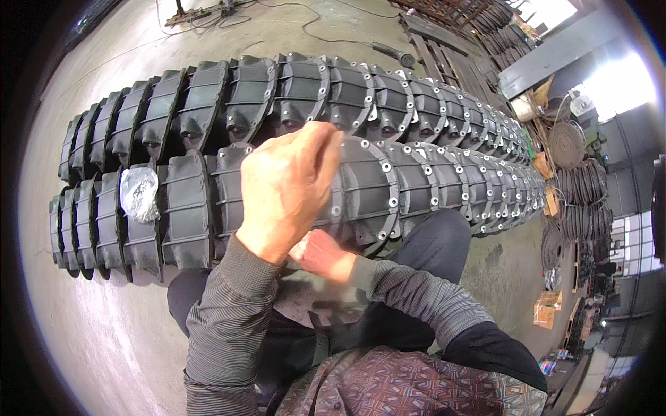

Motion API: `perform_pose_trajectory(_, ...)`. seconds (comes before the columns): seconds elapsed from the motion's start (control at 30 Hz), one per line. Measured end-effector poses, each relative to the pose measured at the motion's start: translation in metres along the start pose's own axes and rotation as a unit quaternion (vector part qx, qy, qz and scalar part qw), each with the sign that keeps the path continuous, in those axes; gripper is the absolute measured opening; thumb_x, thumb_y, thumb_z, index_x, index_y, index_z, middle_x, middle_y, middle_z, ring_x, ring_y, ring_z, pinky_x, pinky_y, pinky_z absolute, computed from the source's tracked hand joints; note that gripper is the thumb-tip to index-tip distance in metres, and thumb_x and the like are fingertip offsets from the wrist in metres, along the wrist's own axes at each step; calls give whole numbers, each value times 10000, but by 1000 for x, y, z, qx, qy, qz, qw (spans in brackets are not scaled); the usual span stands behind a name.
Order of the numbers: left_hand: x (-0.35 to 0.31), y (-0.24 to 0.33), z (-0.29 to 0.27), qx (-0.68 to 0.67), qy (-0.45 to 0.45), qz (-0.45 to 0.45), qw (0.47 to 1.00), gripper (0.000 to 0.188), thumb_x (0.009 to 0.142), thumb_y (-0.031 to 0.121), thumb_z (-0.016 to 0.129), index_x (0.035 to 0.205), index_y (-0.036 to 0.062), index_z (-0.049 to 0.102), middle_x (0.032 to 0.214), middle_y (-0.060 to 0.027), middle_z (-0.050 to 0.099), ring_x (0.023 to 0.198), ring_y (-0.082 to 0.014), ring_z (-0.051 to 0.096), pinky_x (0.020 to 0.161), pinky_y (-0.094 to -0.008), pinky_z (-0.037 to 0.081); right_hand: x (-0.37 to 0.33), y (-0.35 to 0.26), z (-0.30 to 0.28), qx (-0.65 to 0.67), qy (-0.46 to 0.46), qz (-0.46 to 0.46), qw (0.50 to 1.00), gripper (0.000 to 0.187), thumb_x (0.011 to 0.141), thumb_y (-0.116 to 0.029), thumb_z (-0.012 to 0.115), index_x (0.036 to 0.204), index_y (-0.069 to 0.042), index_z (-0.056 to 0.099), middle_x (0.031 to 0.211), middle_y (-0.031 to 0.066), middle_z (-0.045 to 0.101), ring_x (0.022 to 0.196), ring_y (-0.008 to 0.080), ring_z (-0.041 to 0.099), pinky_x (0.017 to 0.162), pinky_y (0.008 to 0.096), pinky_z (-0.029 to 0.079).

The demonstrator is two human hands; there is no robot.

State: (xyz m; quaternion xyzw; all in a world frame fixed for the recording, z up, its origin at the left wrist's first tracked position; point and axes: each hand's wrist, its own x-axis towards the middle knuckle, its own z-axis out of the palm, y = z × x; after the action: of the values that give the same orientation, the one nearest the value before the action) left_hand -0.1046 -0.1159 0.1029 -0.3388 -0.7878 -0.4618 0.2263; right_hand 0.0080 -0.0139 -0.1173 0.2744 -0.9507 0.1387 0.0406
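Two long rows of black ribbed half-round segments lie side by side, a near row (364,182) and a far row (253,90). Over the near row my left hand (291,184) is closed, knuckles up, its fingertips turned away from view. My right hand (324,255) is closed too, low against the near side of that row, partly behind my left wrist. Whatever either hand grips is hidden. Pale round metal fittings line the flanges from the middle to the right. On the left of the near row rests a clear plastic bag (141,195) of small pale pieces.
My knees (437,243) press close to the near row. A dark power tool (393,53) with a cable lies on the concrete floor (333,28) beyond. Coiled hoses (583,201), a round reel (567,144) and cardboard pieces (547,308) stand or lie at the right.
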Motion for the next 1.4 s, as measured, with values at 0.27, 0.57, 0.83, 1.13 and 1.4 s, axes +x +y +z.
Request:
perform_pose_trajectory(0.27,-1,-1,-7,-4,-14,8,1000,124,980,171,740,1012,53,716,797,-123,717,683,-296,699,618,-376,533,-1,-9,-5,-28,-37,35,998,72,877,-129,650,904,-72,616,851,103,655,785,260,712,677,371,583)
perform_pose_trajectory(0.57,-2,0,-9,2,-19,-2,1000,119,972,160,742,1006,51,709,806,-134,716,705,-324,707,632,-390,540,-4,-6,-10,17,-78,64,995,92,906,-105,623,976,-49,604,922,125,668,852,288,724,725,392,601)
perform_pose_trajectory(0.83,-2,0,-9,0,-17,7,1000,118,967,154,745,997,50,698,806,-134,714,704,-328,704,634,-395,541,-3,-12,-16,17,-104,111,988,102,899,-85,607,991,-41,616,938,130,679,872,298,727,748,408,602)
perform_pose_trajectory(1.13,-3,-3,-3,-25,18,31,999,115,987,158,728,996,54,680,804,-128,689,693,-323,687,616,-382,525,-1,10,6,58,28,-31,997,91,860,-98,620,936,-51,634,902,117,683,891,299,709,788,409,581)
perform_pose_trajectory(1.4,4,1,-12,-33,64,-56,996,352,1044,339,673,824,85,570,642,-110,563,553,-337,587,504,-432,441,1,7,11,36,36,27,998,49,856,-124,617,883,-85,603,800,96,657,741,289,715,615,428,567)
